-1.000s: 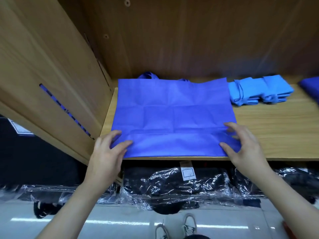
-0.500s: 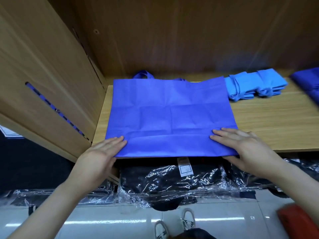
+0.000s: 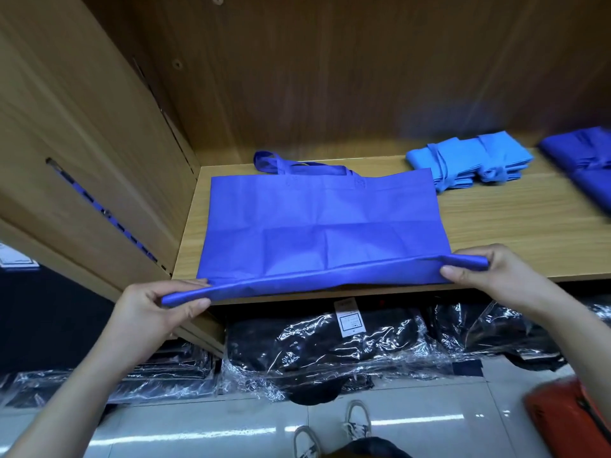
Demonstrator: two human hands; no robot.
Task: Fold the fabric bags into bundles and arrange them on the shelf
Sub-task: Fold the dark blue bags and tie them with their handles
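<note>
Head view looks down at my 2 hands: my left hand pinches the near left corner of the big blue bag and my right hand pinches the near right corner, holding that edge a little above the wooden shelf. The rest of the bag lies flat on the shelf, handles at the back. Further back on the right sit light blue folded bundles, and black things wrapped in shiny plastic lie under the shelf.
</note>
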